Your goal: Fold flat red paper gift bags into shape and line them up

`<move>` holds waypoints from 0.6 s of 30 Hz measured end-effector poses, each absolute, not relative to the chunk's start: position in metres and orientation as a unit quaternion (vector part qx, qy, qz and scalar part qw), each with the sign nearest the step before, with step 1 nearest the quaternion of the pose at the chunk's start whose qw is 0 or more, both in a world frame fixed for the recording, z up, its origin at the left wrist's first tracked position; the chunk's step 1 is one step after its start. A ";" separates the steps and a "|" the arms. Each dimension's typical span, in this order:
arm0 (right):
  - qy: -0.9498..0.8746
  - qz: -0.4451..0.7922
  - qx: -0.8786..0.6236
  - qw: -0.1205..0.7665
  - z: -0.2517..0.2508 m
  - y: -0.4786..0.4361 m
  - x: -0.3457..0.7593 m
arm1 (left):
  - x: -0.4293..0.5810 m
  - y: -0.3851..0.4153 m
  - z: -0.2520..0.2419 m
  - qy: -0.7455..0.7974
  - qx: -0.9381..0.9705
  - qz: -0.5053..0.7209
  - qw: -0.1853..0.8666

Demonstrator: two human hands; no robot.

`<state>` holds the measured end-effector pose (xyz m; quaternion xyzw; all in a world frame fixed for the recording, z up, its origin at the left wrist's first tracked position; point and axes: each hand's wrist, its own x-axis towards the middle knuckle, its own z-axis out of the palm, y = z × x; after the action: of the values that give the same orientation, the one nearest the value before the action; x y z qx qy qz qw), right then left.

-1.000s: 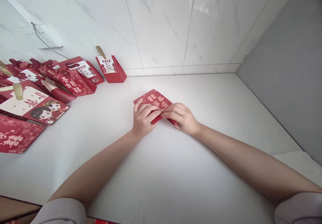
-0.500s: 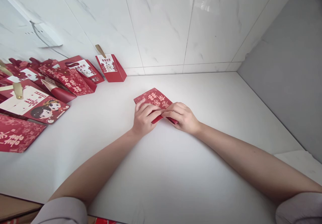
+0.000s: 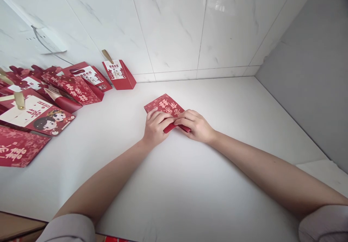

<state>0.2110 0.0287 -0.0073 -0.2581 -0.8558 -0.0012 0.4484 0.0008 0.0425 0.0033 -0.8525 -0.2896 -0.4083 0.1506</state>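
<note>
A red paper gift box (image 3: pixel 168 103) with pale pink characters lies on its side on the white table, its near end toward me. My left hand (image 3: pixel 157 126) wraps round its near left corner, fingers bent over the top. My right hand (image 3: pixel 196 126) grips the near right part, with thumb and fingers pinching by the end. The fingertips of both hands meet at the middle of that end. Below them, plain red flaps show, bent and partly folded. My fingers hide the rest of the end.
Several red gift boxes with ribbon handles, such as the one with cartoon faces (image 3: pixel 40 113), crowd the table's left side. One red box with a tan handle (image 3: pixel 119 74) stands by the tiled wall (image 3: pixel 174 28). A grey panel (image 3: pixel 307 68) borders the right side.
Both hands stay on the gift box in nearly the same grip. The right fingers have shifted slightly, and the whole view has moved a little.
</note>
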 end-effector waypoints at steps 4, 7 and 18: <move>-0.856 0.005 -0.256 0.449 -0.007 0.029 0.210 | 0.001 0.043 0.004 -0.288 -0.853 -0.409 0.149; -0.856 -0.001 -0.256 0.449 -0.006 0.029 0.210 | 0.001 0.043 0.004 -0.288 -0.853 -0.406 0.155; -0.853 -0.004 -0.249 0.458 -0.008 0.030 0.210 | 0.001 0.044 0.004 -0.287 -0.855 -0.407 0.142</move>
<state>0.2104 0.0301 -0.0080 -0.2487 -0.8534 -0.0036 0.4581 0.0009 0.0435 0.0036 -0.8552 -0.2872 -0.4075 0.1415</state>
